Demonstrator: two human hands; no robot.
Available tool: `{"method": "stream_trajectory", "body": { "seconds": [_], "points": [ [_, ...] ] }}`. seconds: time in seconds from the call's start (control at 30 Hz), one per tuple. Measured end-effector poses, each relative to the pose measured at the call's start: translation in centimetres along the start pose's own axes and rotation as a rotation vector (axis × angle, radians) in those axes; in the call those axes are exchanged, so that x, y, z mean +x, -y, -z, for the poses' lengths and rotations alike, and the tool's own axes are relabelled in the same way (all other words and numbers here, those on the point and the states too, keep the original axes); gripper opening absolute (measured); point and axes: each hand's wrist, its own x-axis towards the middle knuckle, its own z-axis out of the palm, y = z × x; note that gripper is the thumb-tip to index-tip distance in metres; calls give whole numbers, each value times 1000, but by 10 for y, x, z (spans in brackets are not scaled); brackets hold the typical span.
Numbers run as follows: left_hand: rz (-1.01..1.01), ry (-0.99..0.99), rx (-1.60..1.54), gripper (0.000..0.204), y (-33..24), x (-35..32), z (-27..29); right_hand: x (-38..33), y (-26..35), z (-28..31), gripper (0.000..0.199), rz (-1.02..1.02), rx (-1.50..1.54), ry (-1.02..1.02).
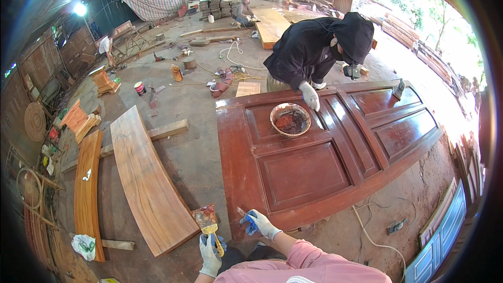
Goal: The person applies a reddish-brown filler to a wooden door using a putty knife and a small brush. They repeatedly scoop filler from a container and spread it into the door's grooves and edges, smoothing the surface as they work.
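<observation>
1. The left hand (pixel 210 254), gloved, has its fingers wrapped round the handle of a stained paintbrush (pixel 207 221), bristles up, beside the door's near-left corner.
2. The right hand (pixel 260 224), gloved, pinches a small tool at the near edge of the red-brown panelled door (pixel 314 167).
3. A bowl of stain (pixel 290 120) sits on the door, near a co-worker's gloved hand (pixel 310 96).

An open-sided woodworking yard: a red panelled door (pixel 325 147), long planks (pixel 146 178) and stacked timber (pixel 217 5) on a dirt floor (pixel 194 157).
</observation>
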Motion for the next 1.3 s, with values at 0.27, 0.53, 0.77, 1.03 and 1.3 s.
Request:
{"method": "stream_trajectory", "body": {
  "seconds": [0.27,0.53,0.77,1.03,1.3],
  "points": [
    [-4,35,-26,16,0,-3,4,-1,1,1,22,8,10,15],
    [5,21,-29,16,-2,-8,5,1,1,4,23,-5,36,12],
    [7,21,0,16,-3,-9,10,-1,11,-1,21,-51,90,-2],
    [-2,4,3,18,-5,-12,12,7,1,6,20,-54,104,6],
    [-29,-11,-8,19,-5,-14,23,7,-5,12,22,-20,118,18]
  ]
}}
